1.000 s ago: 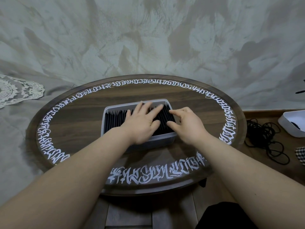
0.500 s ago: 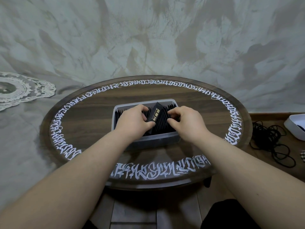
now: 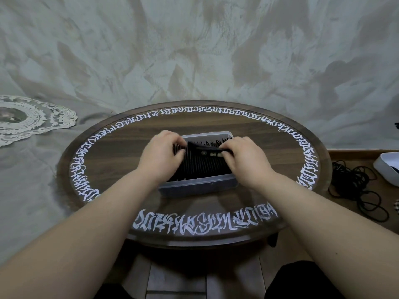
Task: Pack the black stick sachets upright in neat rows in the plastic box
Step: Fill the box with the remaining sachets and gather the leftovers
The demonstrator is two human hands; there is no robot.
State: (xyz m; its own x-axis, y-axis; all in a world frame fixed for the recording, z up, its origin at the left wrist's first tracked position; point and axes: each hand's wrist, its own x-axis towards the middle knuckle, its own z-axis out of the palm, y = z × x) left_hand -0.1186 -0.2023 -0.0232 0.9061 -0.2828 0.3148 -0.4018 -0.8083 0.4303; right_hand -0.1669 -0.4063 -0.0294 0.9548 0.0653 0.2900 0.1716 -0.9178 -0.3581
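box (image 3: 197, 187) full of standing sachets (image 3: 200, 169) | left hand (image 3: 160, 155), right hand (image 3: 246, 157) each pinch one sachet (image 3: 205, 150) lying across box | tip: stand it up, slide into gap

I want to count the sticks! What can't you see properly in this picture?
Head view only:
- Black stick sachets in the clear plastic box: both hands cover the ends of the rows, so no count.
- Print on the sideways black sachet: too small.
- White plastic container: cut off by the right edge.

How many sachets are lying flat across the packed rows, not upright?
1: a black stick sachet with white print lies across the upright sachets in the clear plastic box, held between left hand and right hand. Hands may hide others.
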